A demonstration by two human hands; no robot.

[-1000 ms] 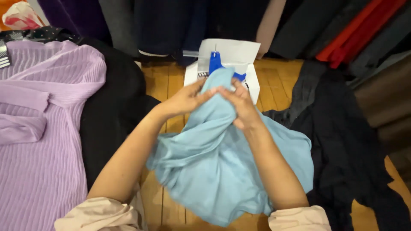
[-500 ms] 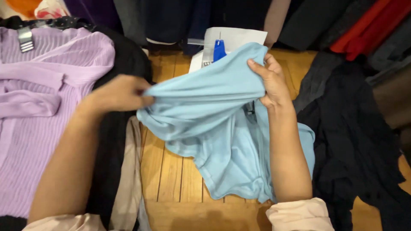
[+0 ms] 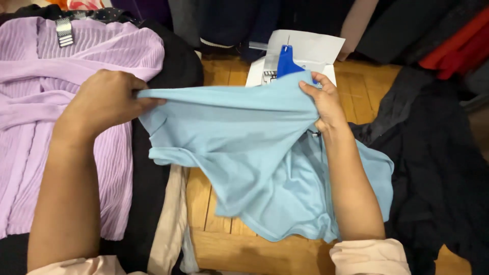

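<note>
The light blue garment [image 3: 254, 168] is the widest thing in hand, a thin, soft knit stretched flat between the two hands above the wooden floor [image 3: 219, 219]. Its upper edge runs taut in a nearly straight line from one grip to the other, and below that line the cloth hangs in loose folds, ending in a stitched hem that curves down near the right forearm. More of it bunches behind the right wrist, toward the dark clothes [image 3: 438, 168] lying on that side.

Under and beyond the left grip lies a lilac ribbed sweater [image 3: 46, 127], spread on a black garment [image 3: 168, 66].

The left hand [image 3: 104, 99] is closed on the blue edge, fingers curled over and pinching the cloth at its far left corner. The right hand [image 3: 326, 104] is closed on the other end, thumb on top and fingers tucked beneath the fabric.

Just past the right grip sits a white box [image 3: 310, 48] with a blue tool [image 3: 286, 62] standing in it, partly covered by the raised cloth.
</note>
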